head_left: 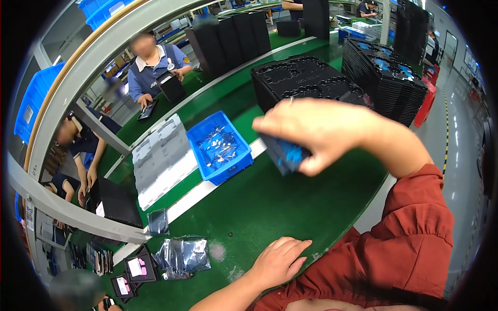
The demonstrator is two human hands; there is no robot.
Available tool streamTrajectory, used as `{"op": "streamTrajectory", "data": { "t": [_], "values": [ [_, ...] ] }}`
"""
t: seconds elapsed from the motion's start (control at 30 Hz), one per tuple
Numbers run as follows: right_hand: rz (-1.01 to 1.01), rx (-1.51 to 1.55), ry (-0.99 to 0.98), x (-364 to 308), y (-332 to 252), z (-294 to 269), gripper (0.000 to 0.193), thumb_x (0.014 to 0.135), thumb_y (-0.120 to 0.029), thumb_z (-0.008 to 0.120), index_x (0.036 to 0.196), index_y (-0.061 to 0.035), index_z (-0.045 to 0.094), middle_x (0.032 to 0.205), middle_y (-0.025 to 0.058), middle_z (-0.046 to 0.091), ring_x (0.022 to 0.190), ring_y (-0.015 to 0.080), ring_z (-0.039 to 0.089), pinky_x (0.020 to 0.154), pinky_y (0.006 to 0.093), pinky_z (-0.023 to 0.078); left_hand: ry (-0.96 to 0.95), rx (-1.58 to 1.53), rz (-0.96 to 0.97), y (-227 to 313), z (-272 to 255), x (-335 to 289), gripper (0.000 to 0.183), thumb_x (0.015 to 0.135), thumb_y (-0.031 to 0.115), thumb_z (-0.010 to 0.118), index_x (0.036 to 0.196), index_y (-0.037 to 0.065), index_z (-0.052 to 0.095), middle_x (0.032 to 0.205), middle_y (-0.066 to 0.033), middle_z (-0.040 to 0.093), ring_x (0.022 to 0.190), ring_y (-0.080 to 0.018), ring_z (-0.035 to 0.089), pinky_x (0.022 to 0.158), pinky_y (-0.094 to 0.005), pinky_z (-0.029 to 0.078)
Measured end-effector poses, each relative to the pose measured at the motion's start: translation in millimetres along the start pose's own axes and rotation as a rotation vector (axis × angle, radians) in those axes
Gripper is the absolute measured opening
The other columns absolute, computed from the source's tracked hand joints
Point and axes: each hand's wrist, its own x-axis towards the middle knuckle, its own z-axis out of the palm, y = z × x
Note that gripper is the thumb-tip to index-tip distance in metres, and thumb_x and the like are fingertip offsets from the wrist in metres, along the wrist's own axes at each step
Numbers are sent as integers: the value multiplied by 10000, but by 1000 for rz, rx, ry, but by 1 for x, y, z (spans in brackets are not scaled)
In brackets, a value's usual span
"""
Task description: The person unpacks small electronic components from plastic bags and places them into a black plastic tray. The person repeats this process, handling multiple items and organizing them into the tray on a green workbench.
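Note:
My right hand (324, 132) reaches across the green table, closed round a small dark flat piece with bright blue patches (288, 155). Motion blurs that piece, so its exact kind is hard to make out. Just beyond this hand stands a stack of black molded trays (306, 75). My left hand (280, 262) lies on the tabletop near its front edge, fingers stretched out and holding nothing. To the left of the right hand is a blue plastic bin (223, 168) with small parts in clear bags (220, 147).
A tall second tray stack (386, 78) stands at the back right. Left of the bin lies a grey-white molded tray (163, 160). Shiny sealed pouches (184, 256) and black frames with pink and white pieces (140, 267) lie front left. Several people work across the line, beyond a grey metal frame (78, 210).

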Motion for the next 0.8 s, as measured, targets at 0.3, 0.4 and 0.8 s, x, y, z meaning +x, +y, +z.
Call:
{"op": "streamTrajectory", "data": {
  "t": [0.3, 0.4, 0.8],
  "values": [
    [448, -47, -210, -49, 76, -42, 901, 615, -257, 719, 1400, -22, 346, 1230, 227, 518, 1135, 364, 496, 999, 416, 391, -28, -27, -10, -6, 2, 3, 396, 768, 98, 686, 1147, 40, 584, 960, -117, 633, 889, -298, 598, 780, -381, 497],
    [475, -57, -158, -76, 88, -55, 930, 597, -259, 750, 1413, -68, 348, 1296, 203, 498, 1165, 359, 485, 1012, 426, 379, -45, -21, -27, -5, -1, 4, 392, 767, 98, 690, 1141, 41, 588, 970, -117, 637, 888, -299, 602, 779, -380, 500],
    [635, 234, -149, -95, 132, -75, 953, 569, -128, 808, 1416, -94, 373, 1372, 107, 481, 1225, 202, 463, 1043, 352, 354, -51, -26, -82, -5, -1, 6, 381, 759, 107, 708, 1119, 47, 601, 988, -108, 650, 886, -293, 618, 776, -370, 508]
  ]
}}
